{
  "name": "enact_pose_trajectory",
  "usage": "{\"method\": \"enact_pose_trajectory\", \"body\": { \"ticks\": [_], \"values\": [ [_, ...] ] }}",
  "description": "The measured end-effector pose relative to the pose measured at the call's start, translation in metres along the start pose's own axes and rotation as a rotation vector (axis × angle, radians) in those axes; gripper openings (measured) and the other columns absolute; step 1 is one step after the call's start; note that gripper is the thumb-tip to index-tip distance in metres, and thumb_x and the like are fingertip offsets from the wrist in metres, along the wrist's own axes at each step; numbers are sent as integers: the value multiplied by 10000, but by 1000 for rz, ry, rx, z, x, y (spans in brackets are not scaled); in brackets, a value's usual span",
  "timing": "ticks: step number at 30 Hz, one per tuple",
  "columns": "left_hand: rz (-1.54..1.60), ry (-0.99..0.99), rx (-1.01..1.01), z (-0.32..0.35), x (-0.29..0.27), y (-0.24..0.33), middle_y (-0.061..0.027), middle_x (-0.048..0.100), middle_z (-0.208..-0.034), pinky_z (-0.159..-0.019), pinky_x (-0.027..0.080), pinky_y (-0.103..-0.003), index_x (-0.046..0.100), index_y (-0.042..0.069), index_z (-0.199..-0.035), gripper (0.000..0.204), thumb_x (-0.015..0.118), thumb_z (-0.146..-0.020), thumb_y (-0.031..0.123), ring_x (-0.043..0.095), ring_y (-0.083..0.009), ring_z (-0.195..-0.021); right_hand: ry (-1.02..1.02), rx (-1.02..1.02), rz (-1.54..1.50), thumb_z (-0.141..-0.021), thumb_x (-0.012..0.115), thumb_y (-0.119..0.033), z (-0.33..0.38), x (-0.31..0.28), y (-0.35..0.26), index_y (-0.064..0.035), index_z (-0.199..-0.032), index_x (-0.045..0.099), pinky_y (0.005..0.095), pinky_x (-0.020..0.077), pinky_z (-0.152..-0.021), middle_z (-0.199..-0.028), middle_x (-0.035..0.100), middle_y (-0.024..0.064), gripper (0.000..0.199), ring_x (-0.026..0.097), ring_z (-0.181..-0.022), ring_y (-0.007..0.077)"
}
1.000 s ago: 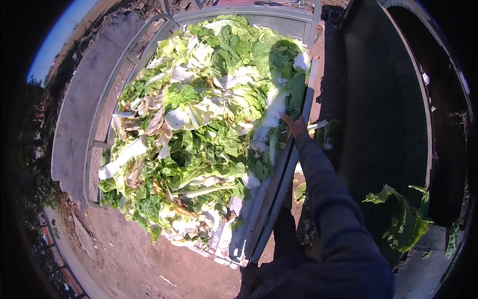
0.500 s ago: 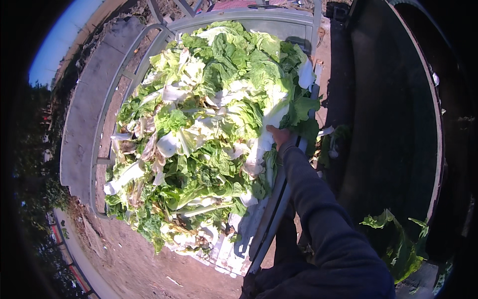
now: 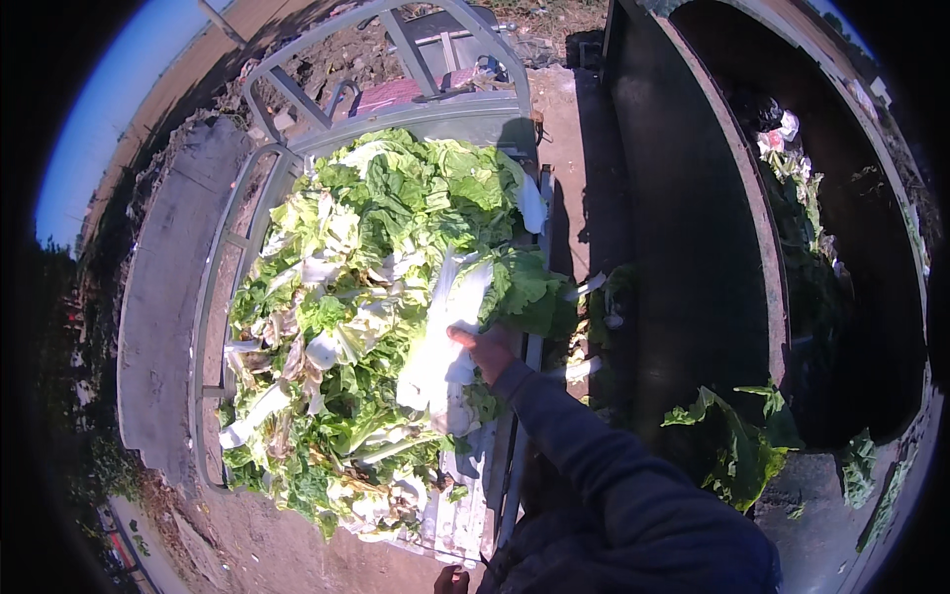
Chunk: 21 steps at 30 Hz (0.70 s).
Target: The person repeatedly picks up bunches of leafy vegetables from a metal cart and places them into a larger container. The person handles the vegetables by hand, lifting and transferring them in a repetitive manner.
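Note:
A heap of cabbage leaves [image 3: 327,317], green with thick white ribs and some browned, fills the cargo bed of a metal cart [image 3: 426,121]. At the heap's right side my right hand [image 3: 483,348] grips a bunch of cabbage leaves [image 3: 435,351], its thumb lying over the broad white ribs. The fingers beneath are hidden by the leaves. Low in the picture, by the near end of the bed, my left hand [image 3: 452,581] shows only in part, its fingers curled; whatever they hold cannot be made out.
Right of the cart stands a large dark metal bin [image 3: 683,247] with leaves and scraps inside. A loose leaf [image 3: 732,445] hangs at its near edge. Metal rails [image 3: 213,327] border the cart's left side, beside a grey slab [image 3: 173,297]. Leaf scraps lie between cart and bin.
My right hand has drawn toward me, and the white-ribbed leaves in it have shifted. My left hand has come into view at the lower edge. The view has turned, showing more of the bin.

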<state>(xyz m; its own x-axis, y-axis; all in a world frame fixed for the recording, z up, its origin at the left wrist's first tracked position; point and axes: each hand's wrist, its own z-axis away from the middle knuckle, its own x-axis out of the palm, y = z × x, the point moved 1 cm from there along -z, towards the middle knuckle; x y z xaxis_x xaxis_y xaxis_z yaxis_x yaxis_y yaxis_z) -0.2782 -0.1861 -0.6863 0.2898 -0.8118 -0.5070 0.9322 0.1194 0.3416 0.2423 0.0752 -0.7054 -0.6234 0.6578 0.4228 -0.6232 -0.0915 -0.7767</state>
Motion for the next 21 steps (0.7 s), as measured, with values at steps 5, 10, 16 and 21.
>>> {"method": "enact_pose_trajectory", "body": {
  "ticks": [5,10,16,21],
  "values": [
    [-67,-159,-29,-52,-12,-22,-224,486,-1399,-1132,334,-441,504,64,-1375,522,585,-963,374,398,-371,-1346,9,-237,-205,-795,798,-79,67,-1,-135,-5,-1098,650,328,531,-800,-1012,690,59,345,658,-873,158],
    [14,187,289,-107,-7,-51,-162,688,-840,-732,571,-406,657,38,-1020,363,761,-756,264,697,-282,-802,214,-509,-188,-810,779,-102,147,-107,-326,22,-1139,633,358,546,-851,-1059,697,101,381,684,-910,227],
    [133,216,229,-114,-3,-69,-209,705,-890,-773,551,-412,637,6,-1039,317,709,-811,216,695,-327,-852,1141,-562,937,-831,530,-627,267,-289,-570,28,-1277,588,411,435,-1017,-1227,620,233,795,588,-1178,314],
    [253,75,134,-85,10,-89,-235,699,-979,-827,539,-409,616,-24,-1106,431,706,-820,287,690,-344,-936,1280,-507,1489,-815,594,-700,213,-277,-529,22,-1249,615,434,442,-1010,-1164,657,280,843,601,-1181,383]
  ]
}}
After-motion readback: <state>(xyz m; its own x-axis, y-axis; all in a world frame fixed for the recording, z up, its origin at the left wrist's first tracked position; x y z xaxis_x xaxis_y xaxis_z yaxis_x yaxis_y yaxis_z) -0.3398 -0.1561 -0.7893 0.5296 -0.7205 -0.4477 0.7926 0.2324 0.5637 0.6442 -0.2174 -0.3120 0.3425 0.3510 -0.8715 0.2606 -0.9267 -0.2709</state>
